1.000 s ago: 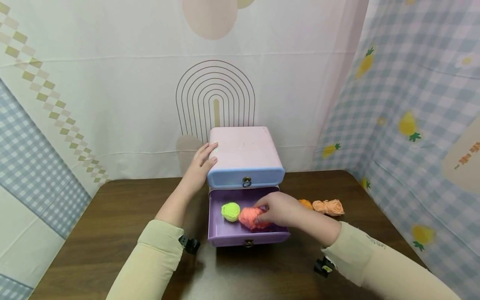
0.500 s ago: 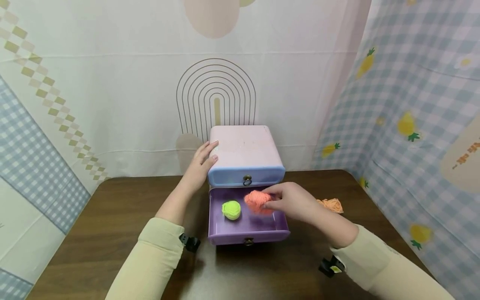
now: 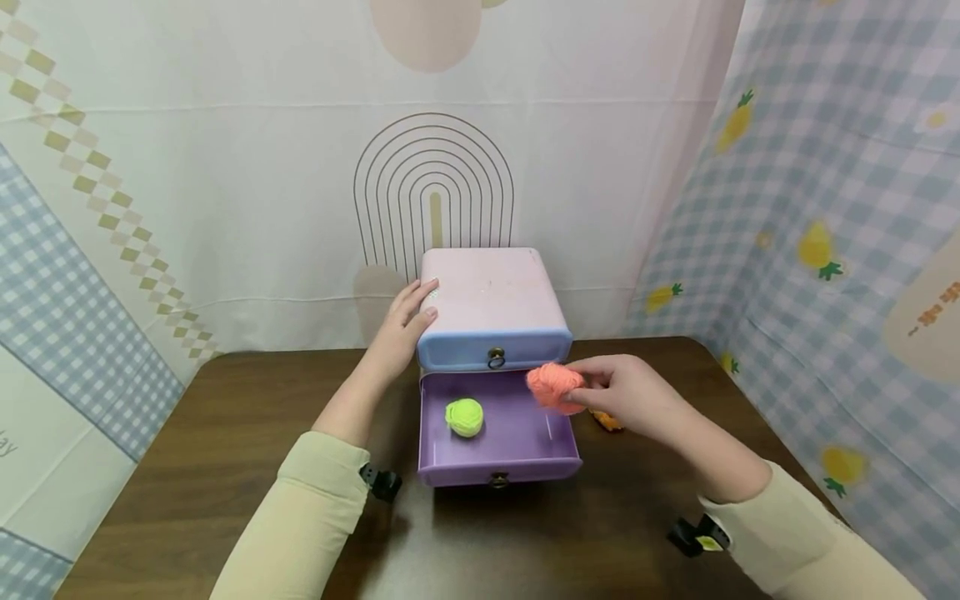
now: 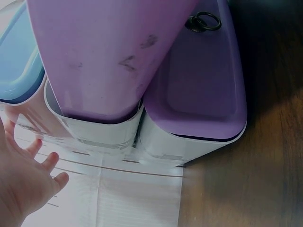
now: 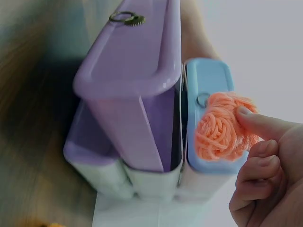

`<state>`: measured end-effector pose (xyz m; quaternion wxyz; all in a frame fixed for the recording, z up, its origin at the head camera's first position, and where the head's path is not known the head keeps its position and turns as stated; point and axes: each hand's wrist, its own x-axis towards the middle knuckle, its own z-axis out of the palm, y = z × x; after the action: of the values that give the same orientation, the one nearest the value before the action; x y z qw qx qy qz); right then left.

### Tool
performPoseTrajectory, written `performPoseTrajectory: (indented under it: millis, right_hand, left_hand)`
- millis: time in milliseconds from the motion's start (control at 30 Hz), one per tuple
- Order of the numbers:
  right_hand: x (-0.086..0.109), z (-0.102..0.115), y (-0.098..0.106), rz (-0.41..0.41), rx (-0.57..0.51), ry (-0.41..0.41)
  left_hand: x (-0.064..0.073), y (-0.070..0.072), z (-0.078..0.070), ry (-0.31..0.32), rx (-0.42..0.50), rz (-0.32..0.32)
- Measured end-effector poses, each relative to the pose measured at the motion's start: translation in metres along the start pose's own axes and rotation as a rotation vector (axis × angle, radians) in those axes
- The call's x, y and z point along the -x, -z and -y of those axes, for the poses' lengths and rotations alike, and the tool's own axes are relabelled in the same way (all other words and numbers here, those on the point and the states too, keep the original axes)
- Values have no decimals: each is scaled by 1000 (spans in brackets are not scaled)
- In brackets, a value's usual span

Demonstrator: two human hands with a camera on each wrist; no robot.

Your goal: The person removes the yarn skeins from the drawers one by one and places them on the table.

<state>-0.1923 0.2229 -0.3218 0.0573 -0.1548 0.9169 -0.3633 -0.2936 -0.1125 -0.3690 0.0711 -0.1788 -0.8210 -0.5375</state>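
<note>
My right hand (image 3: 641, 392) pinches a coral ball of yarn (image 3: 553, 385) between thumb and fingers, above the right side of a pulled-out purple drawer (image 3: 517, 437). In the right wrist view the coral yarn (image 5: 222, 130) hangs in front of the blue drawer front (image 5: 208, 78). A neon yellow ball of yarn (image 3: 465, 417) lies inside the purple drawer, left of centre. My left hand (image 3: 397, 333) rests against the upper left edge of the small cabinet (image 3: 491, 287), its fingers extended over the pale pink top. In the left wrist view, the left hand (image 4: 28, 177) has its fingers spread.
An orange skein (image 3: 606, 420) lies on the brown table (image 3: 262, 450) just right of the drawer, partly hidden by the right hand. Below the pulled-out drawer sits another purple drawer (image 4: 203, 80), pushed in. A patterned cloth (image 3: 600, 167) hangs behind the cabinet.
My right hand has lifted the coral yarn out of the drawer's bottom and carried it up and to the right. The peach skein on the table is now hidden. The left hand stays put.
</note>
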Motion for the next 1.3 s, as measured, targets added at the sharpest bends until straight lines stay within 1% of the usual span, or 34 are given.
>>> performPoseTrajectory:
  millis: [100, 267, 367, 467, 600, 800, 900, 1000, 1100, 1300]
  right_hand:
    - [7, -10, 7, -25, -3, -32]
    - [16, -30, 16, -42, 20, -58]
    - [19, -43, 18, -46, 47, -65]
    - [21, -60, 18, -33, 54, -74]
    - [23, -87, 13, 13, 47, -60]
    - [24, -124, 7, 76, 113, 21]
    - [24, -138, 5, 114, 113, 7]
    - [24, -146, 4, 159, 91, -24]
    - [20, -151, 4, 206, 90, -32]
    - [9, -151, 10, 319, 137, -51]
  left_hand:
    - [0, 0, -1, 4, -4, 0]
    - [0, 0, 0, 7, 3, -1]
    - [0, 0, 0, 7, 4, -3]
    - [1, 0, 1, 3, -3, -6]
    - [1, 0, 0, -1, -8, -5]
    - [1, -1, 0, -1, -6, -2]
    - [1, -2, 0, 1, -3, 1]
    - [1, -3, -1, 1, -3, 6]
    - [1, -2, -1, 3, -3, 2]
    - [0, -1, 0, 4, 5, -6]
